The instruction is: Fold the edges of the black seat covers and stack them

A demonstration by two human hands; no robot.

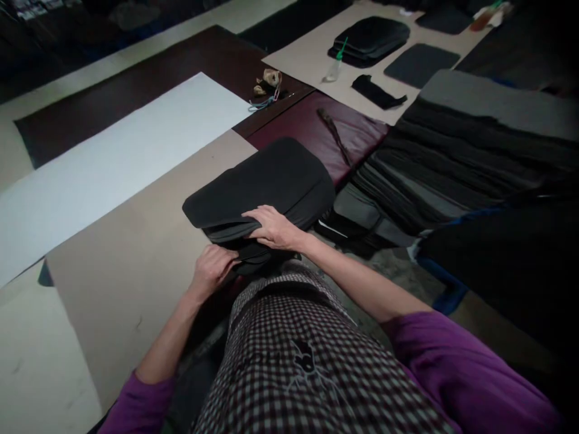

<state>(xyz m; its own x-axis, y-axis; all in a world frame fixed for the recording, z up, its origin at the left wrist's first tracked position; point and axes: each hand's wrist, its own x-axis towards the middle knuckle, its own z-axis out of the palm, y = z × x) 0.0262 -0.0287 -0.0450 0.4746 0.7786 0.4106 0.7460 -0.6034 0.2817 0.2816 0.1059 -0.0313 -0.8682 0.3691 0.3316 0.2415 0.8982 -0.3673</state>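
Observation:
A stack of dark grey, round-cornered sheet pieces [260,178] lies at the table's near edge, right in front of my body. Its near edges are lifted and fanned apart in layers. My right hand [275,228] grips that near edge, fingers over the upper layers and thumb lower down. Lower and to the left, my left hand [213,266] is closed, pinching the edge of a lower black layer. Its fingertips are partly hidden by the fold. How many layers each hand holds, I cannot tell.
A beige board [149,265] and a long white sheet [117,157] cover the table to the left. Scissors [265,103], a brush-like tool [333,135] and a green-tipped bottle [335,66] lie beyond. More dark pieces [373,36] sit farther back; tall dark stacks [474,138] stand right.

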